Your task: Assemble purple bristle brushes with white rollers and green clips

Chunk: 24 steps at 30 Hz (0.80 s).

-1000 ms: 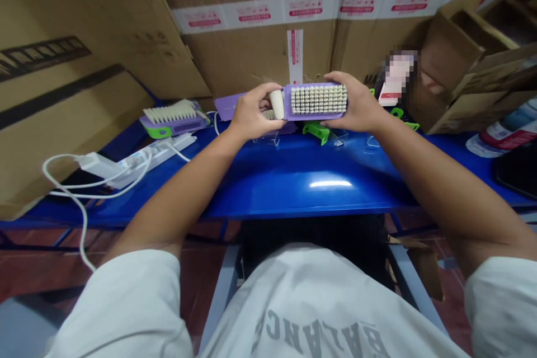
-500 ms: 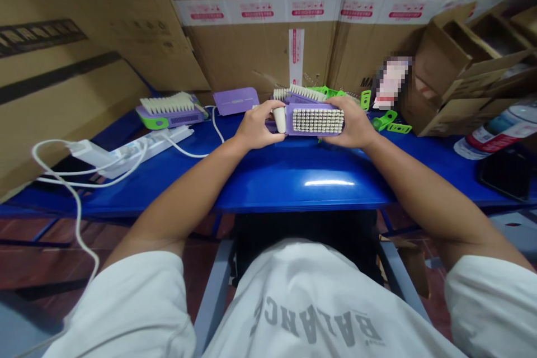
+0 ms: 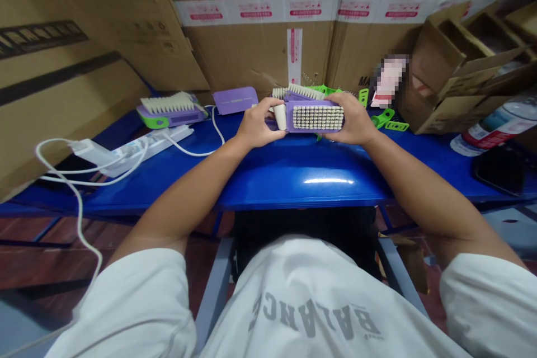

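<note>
My left hand (image 3: 257, 124) is closed round the left end of a purple brush-like device, with a white tapered piece (image 3: 279, 116) between thumb and fingers. Whether that piece is joined to the device cannot be seen. My right hand (image 3: 356, 120) grips the right end of the purple brush (image 3: 318, 117), whose rows of pale bristles face me. The brush is held level above the blue table (image 3: 268, 179). Just behind it lies another brush with white bristles (image 3: 305, 92), partly hidden, beside bright green plastic parts (image 3: 382, 118).
To the left sit a purple and green brush (image 3: 170, 109), a purple panel (image 3: 235, 100) and a white power strip (image 3: 145, 150) with looping cables. Cardboard boxes (image 3: 260, 50) wall the back. On the right are open cartons (image 3: 444, 75), a bottle (image 3: 482, 130) and a dark phone (image 3: 500, 170).
Both hands keep their grip on the brush, which has tipped or risen very slightly. The view has shifted a little; otherwise the table looks the same.
</note>
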Each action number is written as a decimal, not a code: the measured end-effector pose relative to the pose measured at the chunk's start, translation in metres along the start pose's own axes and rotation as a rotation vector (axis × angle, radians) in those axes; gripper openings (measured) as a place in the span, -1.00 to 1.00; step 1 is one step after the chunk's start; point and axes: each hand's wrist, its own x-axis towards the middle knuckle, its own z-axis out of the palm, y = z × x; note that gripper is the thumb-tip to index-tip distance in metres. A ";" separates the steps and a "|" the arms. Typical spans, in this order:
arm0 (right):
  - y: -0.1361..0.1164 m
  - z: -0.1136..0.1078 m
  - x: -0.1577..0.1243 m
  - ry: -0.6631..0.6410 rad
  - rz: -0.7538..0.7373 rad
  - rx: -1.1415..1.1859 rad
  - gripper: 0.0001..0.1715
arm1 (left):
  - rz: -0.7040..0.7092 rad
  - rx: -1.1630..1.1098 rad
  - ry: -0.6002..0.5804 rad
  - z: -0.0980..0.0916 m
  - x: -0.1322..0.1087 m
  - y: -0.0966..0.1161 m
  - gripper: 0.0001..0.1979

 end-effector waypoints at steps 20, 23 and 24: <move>-0.005 -0.007 0.002 -0.006 0.048 0.032 0.07 | 0.022 0.043 0.056 -0.006 0.002 0.006 -0.30; -0.005 -0.010 0.002 -0.033 0.057 0.035 0.06 | 0.034 0.048 0.046 -0.006 0.002 0.006 -0.28; -0.005 -0.010 0.002 -0.039 0.055 0.039 0.06 | 0.041 0.049 0.044 -0.006 0.002 0.005 -0.27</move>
